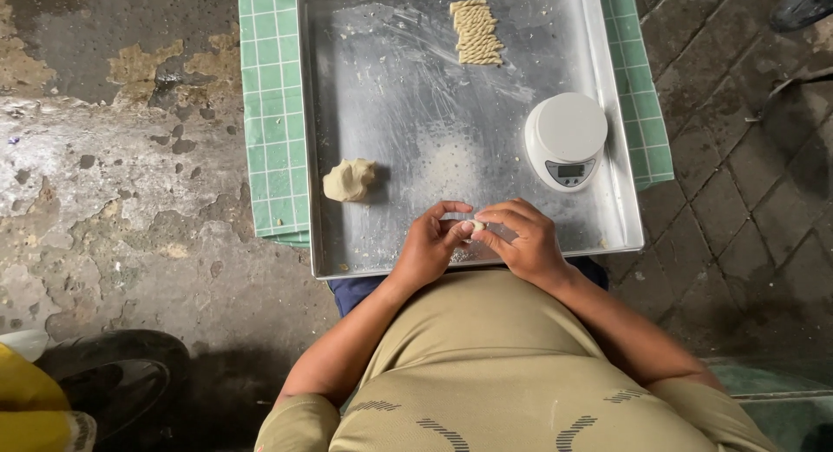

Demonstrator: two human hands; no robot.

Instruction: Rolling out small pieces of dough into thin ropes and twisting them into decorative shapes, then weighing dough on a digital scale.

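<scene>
My left hand and my right hand meet over the near edge of a metal tray. Between their fingertips they pinch a small piece of pale dough. A larger lump of the same dough lies on the tray to the left of my hands. At the tray's far side, several twisted dough strips lie stacked side by side.
A round white kitchen scale stands on the tray's right side. A green checked cloth lies under the tray. Stained concrete floor lies to the left, dark paving stones to the right, and a black tyre at the lower left.
</scene>
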